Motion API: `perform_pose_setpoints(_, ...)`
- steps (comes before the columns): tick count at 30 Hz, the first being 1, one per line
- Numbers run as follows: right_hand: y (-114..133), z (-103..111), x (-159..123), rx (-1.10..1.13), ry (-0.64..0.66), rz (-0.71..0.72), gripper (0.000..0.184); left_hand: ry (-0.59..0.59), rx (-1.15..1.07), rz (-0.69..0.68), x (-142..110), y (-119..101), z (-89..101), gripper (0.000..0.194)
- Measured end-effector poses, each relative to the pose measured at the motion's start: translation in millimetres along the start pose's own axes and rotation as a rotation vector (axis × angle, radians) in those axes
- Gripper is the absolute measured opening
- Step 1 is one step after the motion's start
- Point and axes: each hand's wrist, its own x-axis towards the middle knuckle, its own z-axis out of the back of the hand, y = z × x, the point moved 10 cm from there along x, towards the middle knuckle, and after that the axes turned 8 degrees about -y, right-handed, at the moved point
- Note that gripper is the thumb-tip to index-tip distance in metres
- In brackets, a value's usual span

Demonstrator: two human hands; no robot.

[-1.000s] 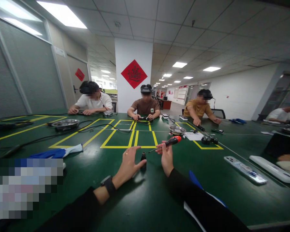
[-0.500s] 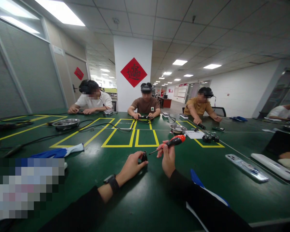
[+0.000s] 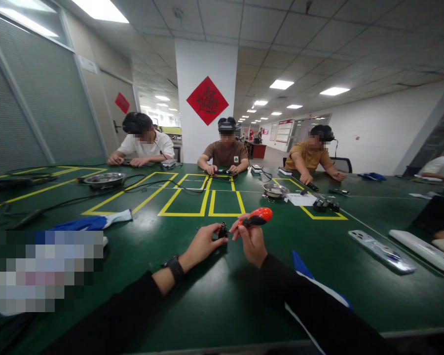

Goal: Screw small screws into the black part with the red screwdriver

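Note:
My left hand (image 3: 204, 245) is closed on a small black part with a metal top (image 3: 223, 230), held upright on the green table (image 3: 207, 315). What kind of part it is I cannot make out. Just to the right, my right hand (image 3: 254, 242) grips a screwdriver (image 3: 258, 217) by its red and black handle. The handle slopes up to the right, and its tip end points left toward the black part. The fingers hide most of the shaft, so I cannot tell whether the tip touches the part.
A blue and white glove (image 3: 318, 281) lies by my right forearm, another glove (image 3: 92, 222) to the left. A phone (image 3: 382, 251), black parts (image 3: 326, 205), metal bowls (image 3: 275, 190) and cables share the table. Several people sit across from me.
My right hand has moved left with the screwdriver, bringing it closer to the black part. The screwdriver's shaft, visible before, is now mostly hidden. My left hand keeps its hold. The view has tilted slightly.

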Motion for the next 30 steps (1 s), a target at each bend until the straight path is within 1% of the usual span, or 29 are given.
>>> perform_pose_setpoints(2, 0.1, -1.8, -0.3, -0.033, 0.029, 0.009, 0.017, 0.000, 0.003, 0.002, 0.4, 1.5, -0.8, 0.025)
perform_pose_setpoints(6, 4.0, -5.7, -1.4, -0.098, 0.068, 0.071, 0.016, -0.008, 0.002, -0.027, 0.6, 1.4, -1.4, 0.024)
perform_pose_setpoints(11, 3.6, -0.9, -0.6, -0.068, 0.006, 0.083, 0.016, -0.010, 0.000, -0.033, -1.0, -2.6, 0.6, 0.023)
perform_pose_setpoints(16, 2.1, -1.1, 0.3, 0.009, -0.016, 0.041, 0.020, -0.005, -0.006, 0.006, -1.6, -1.6, 0.8, 0.020)
perform_pose_setpoints(21, -4.0, -5.1, 3.7, 0.157, -0.023, -0.105, 0.027, -0.015, 0.007, 0.003, 0.2, 2.4, -1.2, 0.017)
perform_pose_setpoints(23, -3.2, -5.9, 5.7, 0.214, -0.027, -0.138, 0.030, -0.020, 0.016, -0.007, 0.4, 2.6, -1.0, 0.018)
perform_pose_setpoints(27, 3.4, -12.0, 7.8, 0.265, 0.040, -0.137, 0.027, -0.020, 0.024, -0.013, -0.6, 2.0, -0.6, 0.019)
perform_pose_setpoints(30, 4.3, -13.6, 8.0, 0.239, 0.057, -0.109, 0.023, -0.009, 0.021, -0.015, -1.2, 1.6, -2.2, 0.018)
